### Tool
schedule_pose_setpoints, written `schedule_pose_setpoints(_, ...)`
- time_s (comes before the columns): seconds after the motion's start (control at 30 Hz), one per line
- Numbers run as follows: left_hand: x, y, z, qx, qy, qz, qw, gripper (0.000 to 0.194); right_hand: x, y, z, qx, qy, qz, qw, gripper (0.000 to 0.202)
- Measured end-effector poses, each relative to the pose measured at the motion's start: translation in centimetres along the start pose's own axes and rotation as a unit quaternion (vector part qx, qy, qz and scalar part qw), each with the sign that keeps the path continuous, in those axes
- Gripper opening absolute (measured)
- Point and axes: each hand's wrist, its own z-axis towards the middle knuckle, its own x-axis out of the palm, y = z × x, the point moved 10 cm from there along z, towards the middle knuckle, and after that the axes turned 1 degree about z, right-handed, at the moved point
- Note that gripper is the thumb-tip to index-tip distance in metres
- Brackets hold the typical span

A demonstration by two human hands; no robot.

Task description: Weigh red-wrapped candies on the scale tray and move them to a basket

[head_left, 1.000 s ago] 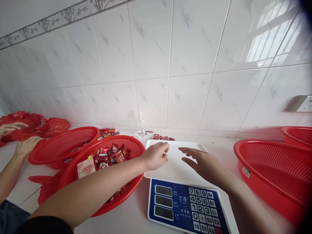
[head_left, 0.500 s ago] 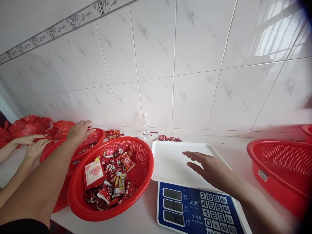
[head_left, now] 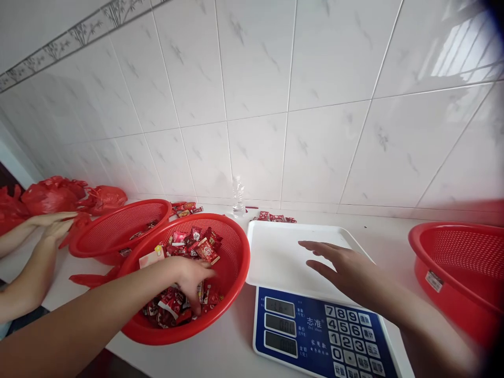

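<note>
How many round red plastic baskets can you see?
3 round red plastic baskets: one under the left hand, one behind it, farther left, one at the right edge. More may be hidden.

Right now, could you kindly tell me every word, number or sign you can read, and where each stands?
"志准": on the scale's blue panel.
"家用款": lower on the panel.
"7 8 9 4 5 6 1 2 3 0 .": on the number keys.
Too small or blurred to read: displays, other panel print, function keys, candy wrappers, card, basket labels.
</note>
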Motion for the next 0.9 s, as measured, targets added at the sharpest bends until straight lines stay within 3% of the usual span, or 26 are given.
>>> schedule_pose_setpoints(0.07,1.0,-0.5,0.0,0.002,0.0,0.006,1.0,0.093,-0.1,0.2,0.0,-0.003,0.001,0.0,1.0,0.043)
schedule_pose_setpoints(0.13,1.0,-0.7,0.0,0.008,-0.025,0.008,1.0,0.073,-0.2,0.3,0.0,-0.004,0.001,-0.003,1.0,0.043)
schedule_pose_setpoints(0.27,0.0,-0.3,0.6,0.015,-0.092,0.014,0.996,0.03,-0.4,0.5,-0.1,-0.006,0.003,-0.007,1.0,0.043)
schedule_pose_setpoints(0.33,-1.1,0.6,0.8,0.002,-0.153,-0.002,0.988,0.021,-0.3,0.6,-0.1,-0.007,0.007,-0.008,1.0,0.043)
schedule_pose_setpoints(0.4,-2.2,1.8,0.8,-0.013,-0.208,-0.038,0.977,0.024,-0.2,0.6,-0.2,-0.008,0.01,-0.01,1.0,0.044)
schedule_pose_setpoints(0.47,-2.3,2.4,0.9,-0.005,-0.208,-0.077,0.975,0.031,-0.1,0.6,-0.2,-0.01,0.012,-0.014,1.0,0.044)
schedule_pose_setpoints(0.53,-1.1,2.1,1.1,0.019,-0.148,-0.097,0.984,0.044,0.1,0.6,-0.2,-0.01,0.014,-0.017,1.0,0.044)
schedule_pose_setpoints(0.6,0.5,1.1,1.1,0.038,-0.082,-0.082,0.993,0.077,0.2,0.5,-0.2,-0.012,0.014,-0.021,1.0,0.043)
schedule_pose_setpoints(0.67,1.6,0.2,1.0,0.042,-0.056,-0.049,0.996,0.102,0.4,0.5,-0.2,-0.016,0.013,-0.027,0.999,0.043)
schedule_pose_setpoints(0.8,2.2,-1.7,1.3,0.043,-0.062,0.0,0.997,0.101,0.7,0.6,-0.2,-0.025,0.013,-0.033,0.999,0.043)
schedule_pose_setpoints(0.9,1.6,-2.5,1.9,0.036,-0.07,0.018,0.997,0.092,0.8,0.9,-0.1,-0.029,0.015,-0.029,0.999,0.042)
